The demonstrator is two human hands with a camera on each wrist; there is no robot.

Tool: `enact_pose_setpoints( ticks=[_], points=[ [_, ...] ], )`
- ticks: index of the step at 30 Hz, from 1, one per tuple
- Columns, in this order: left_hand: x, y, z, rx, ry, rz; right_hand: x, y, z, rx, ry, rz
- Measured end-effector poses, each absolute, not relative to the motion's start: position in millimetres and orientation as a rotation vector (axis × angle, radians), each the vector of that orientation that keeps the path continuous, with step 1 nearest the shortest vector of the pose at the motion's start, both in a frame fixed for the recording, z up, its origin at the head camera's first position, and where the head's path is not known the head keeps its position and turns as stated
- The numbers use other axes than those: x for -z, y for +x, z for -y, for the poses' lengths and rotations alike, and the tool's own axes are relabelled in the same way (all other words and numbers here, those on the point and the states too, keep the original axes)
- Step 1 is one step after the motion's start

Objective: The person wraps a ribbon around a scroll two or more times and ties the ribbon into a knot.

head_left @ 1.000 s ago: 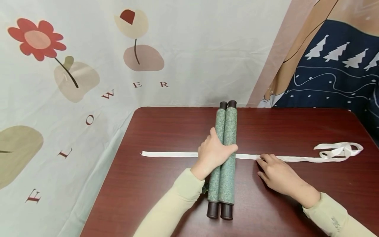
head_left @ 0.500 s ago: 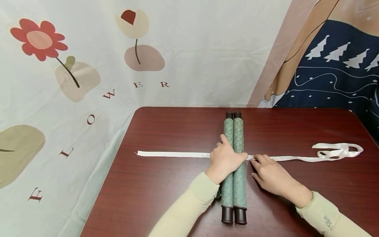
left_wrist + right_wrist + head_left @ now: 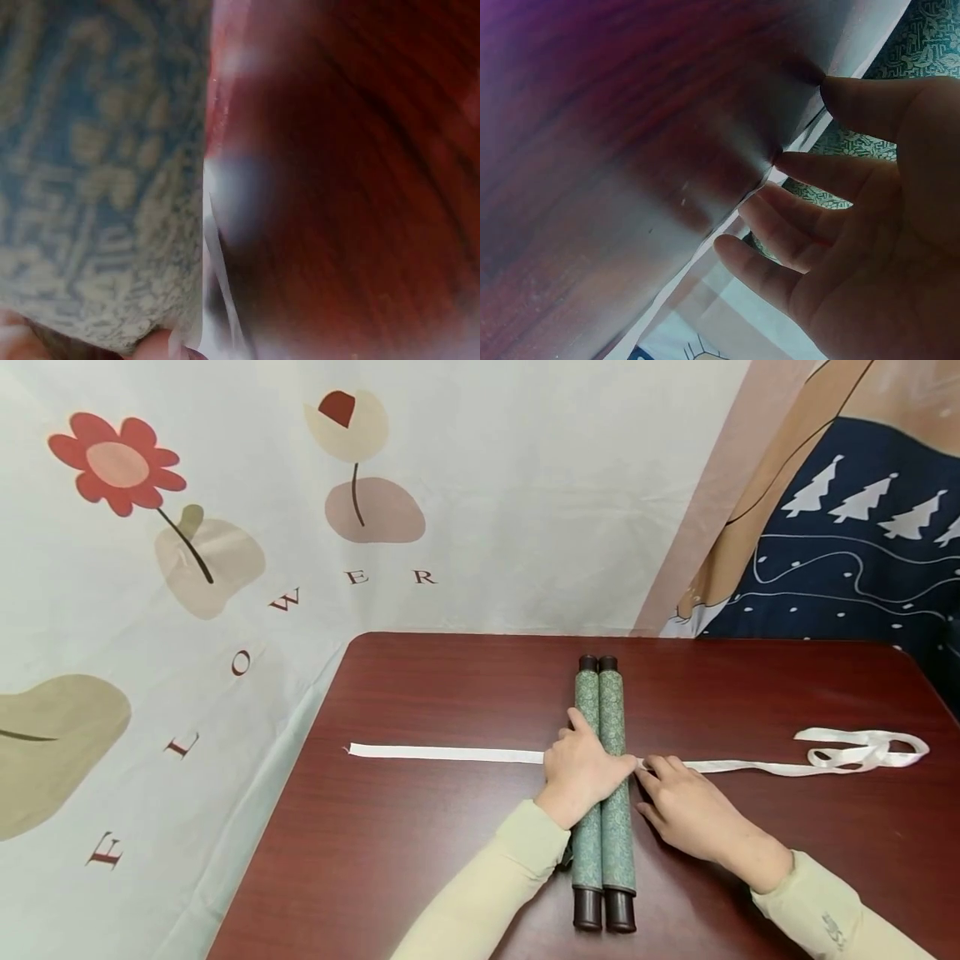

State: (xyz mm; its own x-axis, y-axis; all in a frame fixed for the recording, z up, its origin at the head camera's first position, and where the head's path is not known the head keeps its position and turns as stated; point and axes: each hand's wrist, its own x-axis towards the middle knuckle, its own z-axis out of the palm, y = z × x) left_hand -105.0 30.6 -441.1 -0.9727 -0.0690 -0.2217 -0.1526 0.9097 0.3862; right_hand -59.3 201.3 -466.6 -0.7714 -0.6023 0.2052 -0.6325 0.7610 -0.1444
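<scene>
A green patterned scroll (image 3: pixel 617 835), wound from both ends into two rolls with dark end caps, lies front to back across a white ribbon (image 3: pixel 450 753). My left hand (image 3: pixel 583 770) grips both rolls around their middle, thumb on the right side. Close-up in the left wrist view is the scroll's patterned cloth (image 3: pixel 97 165). Just right of the rolls, my right hand (image 3: pixel 693 810) touches the ribbon with its fingertips. Spread, slightly bent fingers (image 3: pixel 832 174) show along the ribbon (image 3: pixel 694 262) in the right wrist view. The stretch of ribbon beneath the scroll is hidden.
All this lies on a dark red wooden table (image 3: pixel 420 835). The ribbon's right end is heaped in loose loops near the table's right side. A white printed curtain (image 3: pixel 525 485) hangs behind, with a navy tree-patterned part (image 3: pixel 840 568) at right.
My left hand has carried the scroll rightward and slightly nearer along the ribbon, and the far end now lies on the table. My right hand has shifted slightly left, close beside the rolls.
</scene>
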Motion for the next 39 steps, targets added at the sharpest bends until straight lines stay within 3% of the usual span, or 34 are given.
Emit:
enact_pose_setpoints(
  ticks=[19, 26, 39],
  points=[
    [448, -104, -25, -0.499, -0.102, -2.882, 467, -59, -203, -0.298, 0.996, 2.797],
    [444, -115, 4, -0.567, 0.067, -2.951, 465, -61, -204, -0.302, 0.996, 2.821],
    [451, -137, 54, -0.579, 0.657, -2.930, 464, -64, -206, -0.314, 1.005, 2.840]
  ],
)
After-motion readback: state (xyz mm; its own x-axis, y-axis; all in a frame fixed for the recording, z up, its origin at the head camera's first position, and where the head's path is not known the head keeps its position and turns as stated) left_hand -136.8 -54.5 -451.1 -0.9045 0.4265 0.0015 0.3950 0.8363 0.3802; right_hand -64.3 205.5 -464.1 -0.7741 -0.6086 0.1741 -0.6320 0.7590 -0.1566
